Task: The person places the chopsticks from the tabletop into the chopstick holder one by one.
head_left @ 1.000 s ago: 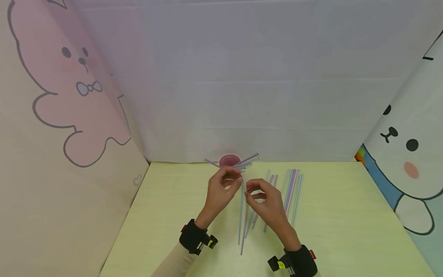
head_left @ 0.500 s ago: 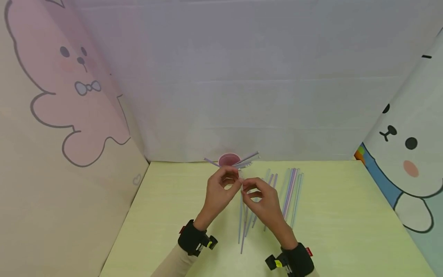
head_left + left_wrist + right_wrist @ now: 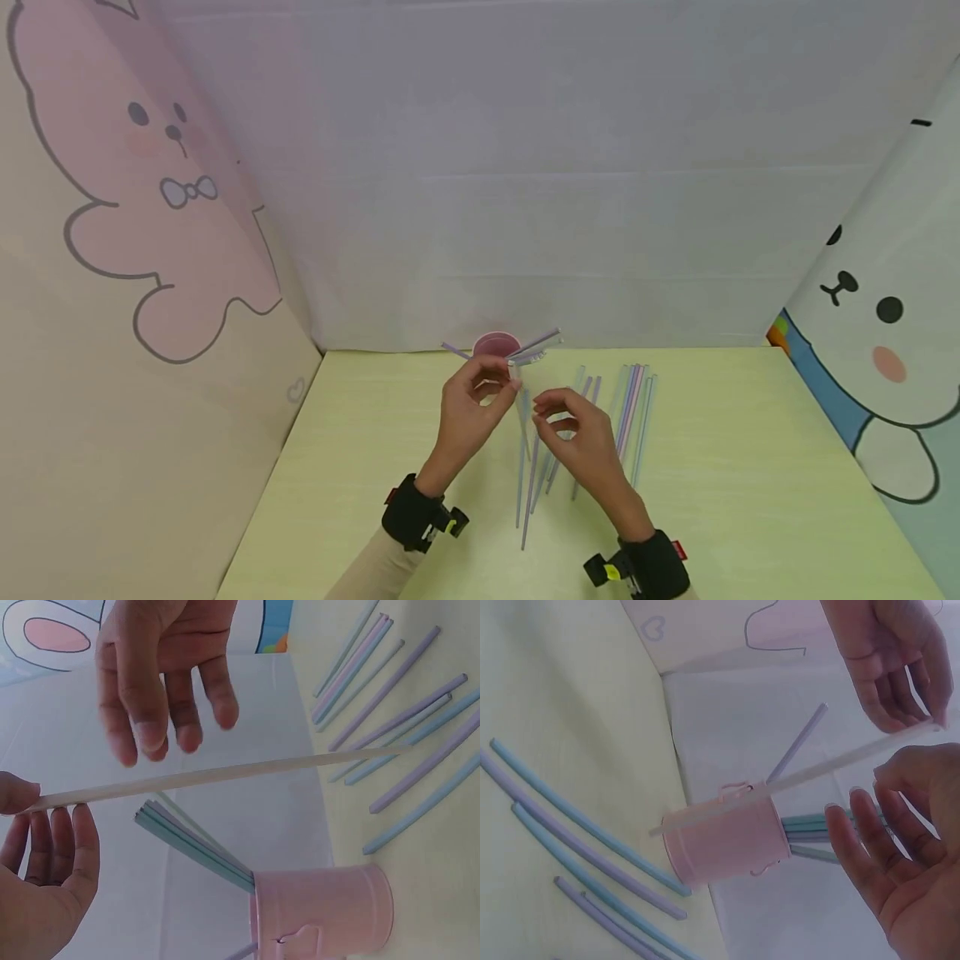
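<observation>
My left hand (image 3: 467, 412) pinches a thin whitish straw (image 3: 210, 776) close to its upper end, between thumb and fingertips. The straw hangs down at a slant over the table. Just to the right, my right hand (image 3: 583, 437) is apart from the straw, its fingers loosely bent with nothing between them. In the right wrist view the straw passes in front of a pink bucket (image 3: 727, 844) with small handles. Several purple and green-blue straws (image 3: 802, 825) stick out of the bucket, leaning to different sides.
Several blue and purple straws (image 3: 520, 492) lie on the pale yellow table (image 3: 360, 467) beneath the hands. Another group of straws (image 3: 630, 412) lies to their right. A white cloth wall (image 3: 525, 208) rises behind the bucket.
The right hand came to the straw beside the left hand, then moved back right, off it. The left hand shifted slightly left with the straw, which now shows hanging below it.
</observation>
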Available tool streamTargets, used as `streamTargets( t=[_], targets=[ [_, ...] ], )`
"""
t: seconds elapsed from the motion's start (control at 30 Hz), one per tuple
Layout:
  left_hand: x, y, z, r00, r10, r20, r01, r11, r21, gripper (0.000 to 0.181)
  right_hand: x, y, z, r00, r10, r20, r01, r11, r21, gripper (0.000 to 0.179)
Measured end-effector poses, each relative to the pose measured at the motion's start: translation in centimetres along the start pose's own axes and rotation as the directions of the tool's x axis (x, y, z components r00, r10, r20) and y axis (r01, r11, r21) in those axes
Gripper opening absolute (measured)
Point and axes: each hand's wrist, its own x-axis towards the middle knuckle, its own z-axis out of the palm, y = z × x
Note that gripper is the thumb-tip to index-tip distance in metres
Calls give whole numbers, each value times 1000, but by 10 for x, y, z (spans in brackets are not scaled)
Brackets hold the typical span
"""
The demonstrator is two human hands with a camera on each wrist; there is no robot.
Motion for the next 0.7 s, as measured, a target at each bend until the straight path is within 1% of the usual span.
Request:
streamTargets(
  t=[0.13, 0.2, 0.33, 0.4, 0.47, 0.57, 0.6, 0.7],
  targets=[
    [5, 4, -5, 1000, -5, -29, 5, 1000, -5, 25, -5, 13, -12, 999, 41, -34, -42, 998, -40, 23],
    [8, 9, -8, 999, -5, -44, 4, 1000, -11, 25, -9, 20, -20, 996, 65, -55, -68, 996, -61, 22],
    [16, 21, -15, 997, 18, -71, -19, 1000, -12, 24, -18, 36, -38, 984, 143, -104, -156, 980, -126, 20],
    [19, 21, -20, 996, 33, -87, -34, 999, -19, 24, -23, 44, -47, 974, 184, -134, -206, 963, -176, 20],
    [23, 17, -26, 993, 47, -104, -49, 999, -19, 24, -28, 52, -56, 962, 219, -162, -253, 940, -231, 20],
    [29, 11, -36, 989, 70, -132, -73, 997, -22, 24, -35, 62, -69, 945, 267, -190, -313, 906, -286, 21],
    [32, 12, -39, 987, 74, -141, -76, 997, -14, 24, -37, 65, -73, 938, 284, -198, -334, 894, -299, 22],
    [38, 14, -47, 982, 111, -153, -109, 994, 25, 24, -43, 72, -84, 914, 336, -227, -396, 859, -325, 22]
  ],
)
